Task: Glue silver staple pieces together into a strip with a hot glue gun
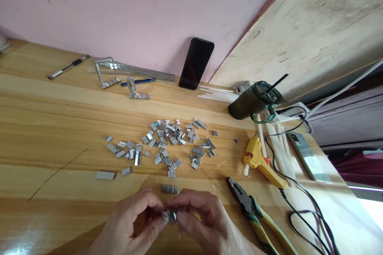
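My left hand [131, 225] and my right hand [203, 217] meet at the near edge of the wooden table [60, 119]. Both pinch one small folded metal piece [170, 216] between thumbs and fingertips. Just beyond my fingers lies a short strip of joined metal pieces [169, 189]. Farther out, a scattered pile of several small metal pieces [167, 139] covers the middle of the table. A flat metal strip [104, 175] lies to the left of the pile.
Green-and-yellow pliers [254, 211] lie right of my hands; a yellow glue gun [260, 161] with black cord beyond them. A dark tumbler [254, 101], glue sticks [217, 95], two phones [196, 63] [308, 159], metal frames [104, 71] and a pen [67, 67] stand farther back.
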Motion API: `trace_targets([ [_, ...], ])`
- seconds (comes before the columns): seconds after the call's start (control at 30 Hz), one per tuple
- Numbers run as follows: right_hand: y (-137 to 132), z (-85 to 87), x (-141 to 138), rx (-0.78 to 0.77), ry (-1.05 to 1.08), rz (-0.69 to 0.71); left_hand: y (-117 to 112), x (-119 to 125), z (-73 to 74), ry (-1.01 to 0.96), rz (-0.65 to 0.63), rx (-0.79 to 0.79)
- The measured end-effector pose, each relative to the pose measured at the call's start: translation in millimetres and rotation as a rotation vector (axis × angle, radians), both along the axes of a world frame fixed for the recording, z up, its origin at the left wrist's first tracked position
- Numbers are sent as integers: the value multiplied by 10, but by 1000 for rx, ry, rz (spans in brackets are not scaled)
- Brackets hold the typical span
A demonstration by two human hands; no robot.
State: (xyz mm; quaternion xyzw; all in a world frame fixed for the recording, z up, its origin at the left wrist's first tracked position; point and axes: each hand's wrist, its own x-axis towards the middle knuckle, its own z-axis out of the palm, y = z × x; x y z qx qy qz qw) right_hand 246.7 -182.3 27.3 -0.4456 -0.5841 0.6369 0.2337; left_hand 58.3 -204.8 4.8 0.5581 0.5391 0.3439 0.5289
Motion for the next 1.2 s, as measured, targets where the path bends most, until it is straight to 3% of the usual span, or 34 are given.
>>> trace_targets([
  [0.13, -2, -34, 1, -51, 54, 2, -8, -29, -31, 126, -43, -13],
  [0.23, -19, -103, -10, -70, 36, -42, -4, -50, -24, 211, -144, -6],
  [0.4, -42, -181, -26, -297, 88, -72, 20, -54, 30, 272, -255, 35],
  [0.47, -47, -195, -26, -299, 92, -73, 28, -54, 34, 295, -273, 65],
  [0.6, -72, -233, -30, -95, -4, -66, 36, -60, 11, 322, -248, 149],
  [0.83, -112, -247, -93, 427, -117, -55, 22, -65, 25, 232, -198, 164],
  [1.0, -70, -157, -100, 547, -231, 53, 8, -90, 28, 278, -235, 286],
  [1.1, -77, -165, -106, 647, -226, 57, 2, -120, 12, 350, -267, 406],
  [1.2, -96, -177, -124, 636, -205, 42, -2, -131, -7, 370, -251, 497],
])
